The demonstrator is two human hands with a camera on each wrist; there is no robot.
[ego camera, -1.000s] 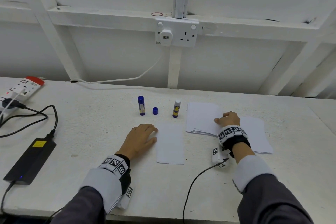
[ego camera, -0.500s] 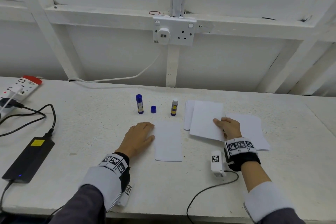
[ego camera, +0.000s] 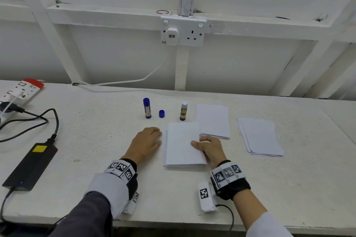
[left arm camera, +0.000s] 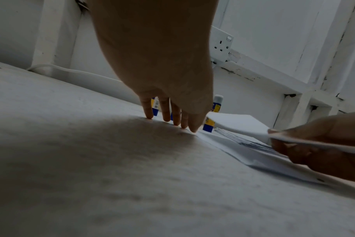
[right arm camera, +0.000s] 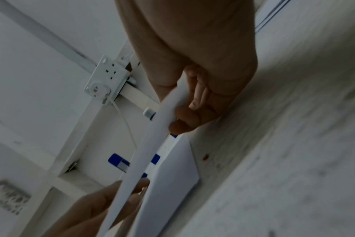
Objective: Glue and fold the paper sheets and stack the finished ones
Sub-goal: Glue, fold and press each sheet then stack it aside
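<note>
My right hand (ego camera: 196, 145) pinches the right edge of a white paper sheet (ego camera: 183, 144) and holds it just above a narrower folded paper (left arm camera: 253, 154) lying on the table. The right wrist view shows thumb and fingers clamped on the paper sheet (right arm camera: 164, 112). My left hand (ego camera: 157, 136) lies flat on the table, its straight fingertips (left arm camera: 166, 117) at the folded paper's left edge. Behind stand a capped blue glue stick (ego camera: 147, 107), a loose blue cap (ego camera: 161, 114) and an uncapped glue stick (ego camera: 183, 111). One paper stack (ego camera: 212, 121) lies right of it, a second stack (ego camera: 260, 136) further right.
A power strip (ego camera: 19, 90) and a black adapter (ego camera: 30, 167) with cables occupy the table's left side. A wall socket (ego camera: 183, 31) sits above the back edge. The white wrist camera unit (ego camera: 206, 196) hangs near the table's front edge.
My right hand lifted one sheet off the nearer stack and carried it left over the folded paper. The left hand stayed in place.
</note>
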